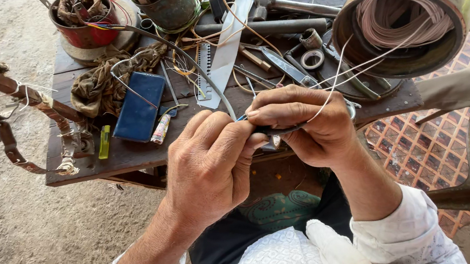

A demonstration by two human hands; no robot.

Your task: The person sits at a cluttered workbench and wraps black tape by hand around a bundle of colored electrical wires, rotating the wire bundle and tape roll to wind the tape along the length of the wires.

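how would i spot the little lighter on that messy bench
Start at the dark wooden workbench and go to its near left edge. Just left of the flat blue case lies the lighter, a slim stick, the only bright yellow-green thing there.

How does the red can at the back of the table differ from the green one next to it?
The red can is wider and squatter, stuffed with brownish rag and coloured wires; the green can is taller, grimier and holds metal parts. Both stand upright and open-topped at the far edge of the wooden table.
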